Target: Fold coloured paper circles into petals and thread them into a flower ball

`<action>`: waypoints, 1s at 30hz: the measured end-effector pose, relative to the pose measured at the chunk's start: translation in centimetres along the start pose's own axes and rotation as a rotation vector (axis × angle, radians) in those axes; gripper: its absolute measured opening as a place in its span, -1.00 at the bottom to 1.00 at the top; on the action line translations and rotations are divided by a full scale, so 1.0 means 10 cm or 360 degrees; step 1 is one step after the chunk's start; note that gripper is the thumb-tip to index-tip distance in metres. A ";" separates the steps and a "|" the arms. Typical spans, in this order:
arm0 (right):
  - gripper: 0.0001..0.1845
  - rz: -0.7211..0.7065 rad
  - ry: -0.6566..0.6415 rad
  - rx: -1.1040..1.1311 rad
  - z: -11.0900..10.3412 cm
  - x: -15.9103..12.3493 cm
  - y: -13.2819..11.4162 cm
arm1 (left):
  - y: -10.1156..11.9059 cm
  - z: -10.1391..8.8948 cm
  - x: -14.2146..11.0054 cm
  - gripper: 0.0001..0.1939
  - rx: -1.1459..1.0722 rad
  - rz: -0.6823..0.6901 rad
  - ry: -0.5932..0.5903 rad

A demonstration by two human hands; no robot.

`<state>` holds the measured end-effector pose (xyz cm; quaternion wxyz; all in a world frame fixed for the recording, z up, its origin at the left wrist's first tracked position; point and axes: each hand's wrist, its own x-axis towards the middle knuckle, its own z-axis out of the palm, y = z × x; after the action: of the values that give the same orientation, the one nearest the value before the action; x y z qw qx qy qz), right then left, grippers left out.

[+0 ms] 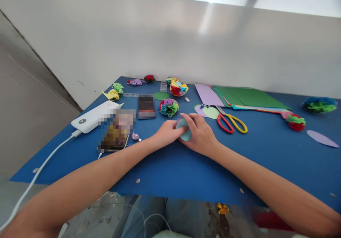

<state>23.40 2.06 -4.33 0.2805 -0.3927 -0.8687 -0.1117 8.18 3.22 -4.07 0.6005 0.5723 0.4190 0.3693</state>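
Between both hands is a light blue paper disc (186,135) with a purple edge showing, perhaps a second disc behind it. My left hand (168,133) grips it from the left, its thumb lying over the blue face. On the other side my right hand (201,134) curls its fingers around the top and right of the disc. Just behind the hands sits a ruffled, multicoloured paper flower (168,108). Scissors (221,111) with one red and one yellow handle lie beyond my right hand, beside a pale green paper disc (212,113).
Coloured sheets (250,97) are stacked at the back right of the blue table (176,174). A phone (115,133) and a white power bank (96,116) with a cable lie left. More flowers, including a red-yellow one (179,88), stand along the back. A wall rises behind.
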 end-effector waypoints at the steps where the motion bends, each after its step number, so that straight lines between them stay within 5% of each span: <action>1: -0.19 0.0016 -0.0013 0.0077 -0.01 0.01 0.01 | -0.01 -0.02 0.02 -0.86 0.0035 0.0031 0.0012; 4: 0.00 0.0157 -0.0054 0.0524 -0.04 0.03 0.06 | -0.01 -0.04 0.07 -0.85 0.0102 0.0061 0.0024; 8: -0.49 0.0698 -0.0084 0.1199 -0.03 0.05 0.18 | -0.01 -0.05 0.10 -0.85 0.0150 0.0064 0.0039; 10: -0.58 0.0863 -0.0240 0.1372 0.00 0.06 0.27 | -0.01 -0.04 0.11 -0.85 0.0166 0.0075 0.0040; 13: -0.62 0.0927 -0.0303 0.1346 0.08 0.07 0.44 | -0.03 -0.05 0.12 -0.85 0.0153 0.0098 0.0059; 19: -0.69 0.1031 -0.0026 0.1011 0.10 0.08 0.75 | -0.06 -0.08 0.13 -0.88 0.0155 0.0078 0.0220; 23: -0.63 0.1031 0.0115 0.0838 0.10 0.09 0.88 | -0.07 -0.08 0.10 -0.88 0.0230 0.0112 0.0143; 30: -0.56 0.1327 0.0107 0.1088 0.18 0.08 1.09 | -0.09 -0.09 0.10 -0.87 0.0285 0.0130 0.0082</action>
<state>30.42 10.58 -5.59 0.4406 -0.5866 -0.6166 0.2857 7.71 4.40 -5.00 0.5204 0.6305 0.4420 0.3691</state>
